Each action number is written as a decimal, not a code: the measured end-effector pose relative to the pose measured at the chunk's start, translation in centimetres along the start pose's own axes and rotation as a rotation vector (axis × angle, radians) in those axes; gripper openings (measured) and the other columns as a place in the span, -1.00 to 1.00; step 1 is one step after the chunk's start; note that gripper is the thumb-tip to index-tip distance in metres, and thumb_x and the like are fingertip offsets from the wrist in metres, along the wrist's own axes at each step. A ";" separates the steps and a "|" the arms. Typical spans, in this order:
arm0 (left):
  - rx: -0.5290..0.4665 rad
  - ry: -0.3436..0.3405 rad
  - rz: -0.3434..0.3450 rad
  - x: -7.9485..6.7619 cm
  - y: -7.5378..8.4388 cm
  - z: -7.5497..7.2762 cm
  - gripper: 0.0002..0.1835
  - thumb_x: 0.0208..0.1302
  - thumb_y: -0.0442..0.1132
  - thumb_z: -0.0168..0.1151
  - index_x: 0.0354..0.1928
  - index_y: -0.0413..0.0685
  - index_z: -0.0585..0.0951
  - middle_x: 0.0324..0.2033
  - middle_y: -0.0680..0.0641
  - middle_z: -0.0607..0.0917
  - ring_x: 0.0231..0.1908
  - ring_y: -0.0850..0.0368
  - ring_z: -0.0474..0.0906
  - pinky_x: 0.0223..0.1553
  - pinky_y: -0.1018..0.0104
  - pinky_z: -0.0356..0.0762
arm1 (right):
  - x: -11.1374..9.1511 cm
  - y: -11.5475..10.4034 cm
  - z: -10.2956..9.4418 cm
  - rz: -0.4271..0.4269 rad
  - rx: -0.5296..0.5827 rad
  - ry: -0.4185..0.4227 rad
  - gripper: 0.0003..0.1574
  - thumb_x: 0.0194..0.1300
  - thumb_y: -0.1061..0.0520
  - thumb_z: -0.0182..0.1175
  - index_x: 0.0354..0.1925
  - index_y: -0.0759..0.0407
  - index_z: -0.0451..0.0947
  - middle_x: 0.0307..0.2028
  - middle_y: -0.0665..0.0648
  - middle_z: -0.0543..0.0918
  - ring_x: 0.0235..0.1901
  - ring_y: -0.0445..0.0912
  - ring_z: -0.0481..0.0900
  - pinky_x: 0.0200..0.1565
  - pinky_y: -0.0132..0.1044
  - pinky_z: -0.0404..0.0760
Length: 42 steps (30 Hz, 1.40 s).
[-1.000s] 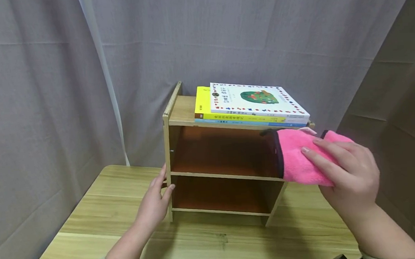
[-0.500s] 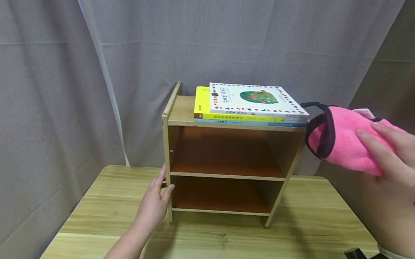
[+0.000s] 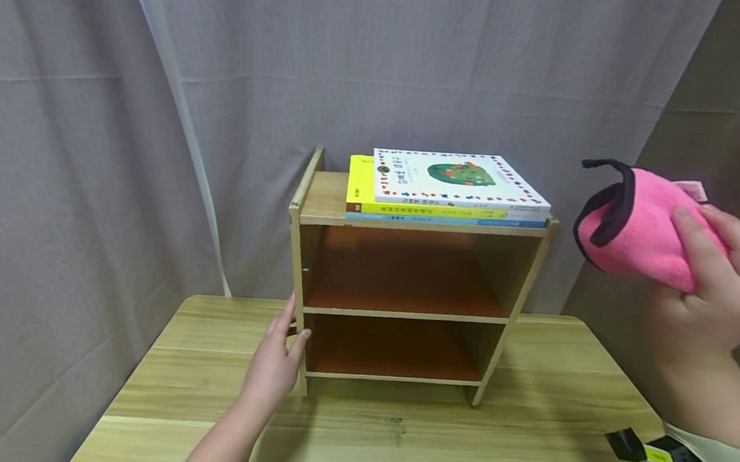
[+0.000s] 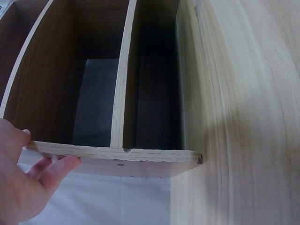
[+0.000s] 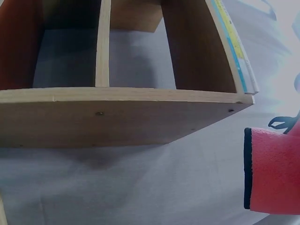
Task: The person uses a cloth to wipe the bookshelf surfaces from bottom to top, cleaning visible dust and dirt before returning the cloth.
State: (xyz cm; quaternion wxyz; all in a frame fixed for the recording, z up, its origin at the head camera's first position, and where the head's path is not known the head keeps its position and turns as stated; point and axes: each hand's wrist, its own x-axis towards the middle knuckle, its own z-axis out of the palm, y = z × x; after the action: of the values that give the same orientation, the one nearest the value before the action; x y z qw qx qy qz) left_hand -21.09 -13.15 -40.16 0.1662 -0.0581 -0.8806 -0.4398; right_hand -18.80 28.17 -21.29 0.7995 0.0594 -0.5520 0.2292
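A small wooden shelf (image 3: 405, 316) with two open compartments stands on the table. My left hand (image 3: 278, 363) grips its left side panel (image 4: 112, 152), thumb at the front edge and fingers along the outer face. My right hand (image 3: 728, 285) pinches a folded pink cloth (image 3: 656, 229) with dark edging, a small white tag and a dark loop. The cloth is in the air to the right of the shelf, apart from it. In the right wrist view, part of the pink cloth (image 5: 276, 171) shows at the right edge, while the hand is out of sight.
Several books lie stacked on the shelf top, a white one (image 3: 459, 176) with a green picture over a yellow one (image 3: 359, 182). The wooden table (image 3: 385, 445) reaches to grey curtains (image 3: 396, 57) behind. A black strap device (image 3: 656, 448) is at my right wrist.
My right hand has moved the pink cloth from in front of the shelf's right side out to the right and slightly up. The left hand, shelf and books have stayed put.
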 end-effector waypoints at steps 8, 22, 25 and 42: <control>0.005 -0.001 -0.003 0.0 -0.1 0.1 -0.32 0.37 0.05 -0.03 0.38 0.56 -0.14 0.25 -0.09 0.33 0.14 -0.07 0.39 0.11 -0.07 0.34 | -1.8 0.2 0.8 -0.002 -0.013 -0.135 -0.77 0.15 0.08 0.16 -0.28 0.00 0.73 -0.23 0.14 0.69 -0.27 0.26 0.49 -0.04 -0.15 0.36; 0.001 0.003 0.007 0.0 -0.1 0.2 -0.32 0.37 0.05 -0.04 0.39 0.54 -0.14 0.27 -0.08 0.31 0.15 -0.06 0.38 0.12 -0.07 0.34 | -5.1 -0.2 0.4 -0.036 0.030 -0.559 -0.41 0.07 0.18 0.01 0.12 -0.04 0.52 0.14 0.07 0.51 0.10 0.12 0.45 0.15 -0.10 0.38; 0.001 0.007 0.009 0.1 -0.2 0.2 -0.32 0.37 0.06 -0.04 0.39 0.54 -0.13 0.28 -0.08 0.30 0.15 -0.07 0.38 0.12 -0.07 0.33 | -6.1 -0.2 0.2 -0.070 0.049 -0.630 -0.35 0.03 0.14 0.04 0.17 -0.04 0.48 0.21 0.05 0.43 0.15 0.10 0.42 0.17 -0.13 0.37; -0.016 0.017 0.016 0.1 -0.3 0.2 -0.32 0.37 0.02 -0.03 0.41 0.46 -0.09 0.21 -0.05 0.37 0.10 -0.01 0.42 0.04 -0.02 0.41 | -9.6 -0.5 1.4 -0.117 0.161 -0.638 -0.35 0.35 -0.26 -0.11 0.21 0.07 0.42 0.34 0.18 0.22 0.34 0.21 0.07 0.29 0.07 0.10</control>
State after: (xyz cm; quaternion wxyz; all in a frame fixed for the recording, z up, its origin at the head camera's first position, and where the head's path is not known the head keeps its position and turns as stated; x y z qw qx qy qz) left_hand -21.34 -13.15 -40.45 0.1767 -0.0628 -0.8751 -0.4460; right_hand -22.54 24.31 -29.38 0.5908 0.2226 -0.7504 0.1955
